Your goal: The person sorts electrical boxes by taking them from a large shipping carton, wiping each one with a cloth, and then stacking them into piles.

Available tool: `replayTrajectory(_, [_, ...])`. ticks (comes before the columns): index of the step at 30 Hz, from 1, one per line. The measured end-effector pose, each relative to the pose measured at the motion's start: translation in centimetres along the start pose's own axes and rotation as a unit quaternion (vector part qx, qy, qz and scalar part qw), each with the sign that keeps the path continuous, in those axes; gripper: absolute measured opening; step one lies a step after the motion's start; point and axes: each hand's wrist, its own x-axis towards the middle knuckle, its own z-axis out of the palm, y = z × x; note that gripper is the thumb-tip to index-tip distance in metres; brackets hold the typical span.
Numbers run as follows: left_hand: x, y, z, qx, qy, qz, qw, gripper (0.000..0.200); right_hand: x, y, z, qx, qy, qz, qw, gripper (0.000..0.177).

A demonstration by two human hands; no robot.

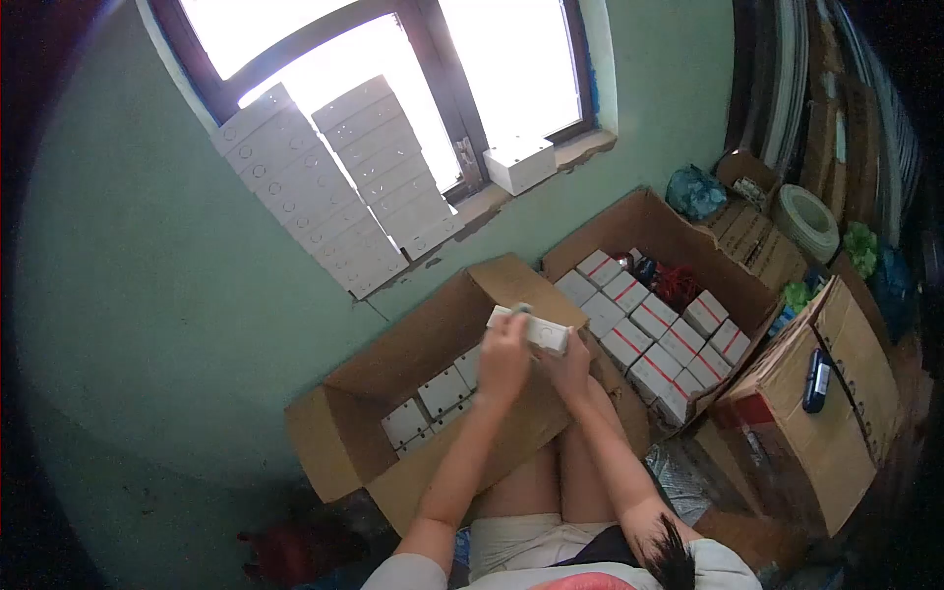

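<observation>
Two open cartons (320, 447) stand by the windowed green wall (128, 295); your right hand (566, 364) grips a white box (547, 335); your left hand's (503, 356) grip I can't tell.

No lettering, brand, number or sign is legible.

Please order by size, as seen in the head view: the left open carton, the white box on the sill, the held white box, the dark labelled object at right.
1. left open carton
2. white box on the sill
3. dark labelled object
Unsure: the held white box, because left hand and right hand partly cover it.
</observation>
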Motion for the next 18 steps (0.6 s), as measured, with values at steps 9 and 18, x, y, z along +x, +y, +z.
replayTrajectory(9, [-1.6, 2.1, -0.1, -0.061, -0.065, 0.099, 0.991, 0.029, 0.1, 1.0, -0.1, -0.041, -0.007, 0.039, 0.998, 0.049])
replayTrajectory(18, [-0.4, 1.0, 0.3, -0.018, -0.014, 0.023, 0.999, 0.029, 0.1, -1.3, -0.3, -0.081, -0.015, -0.003, 0.997, 0.048])
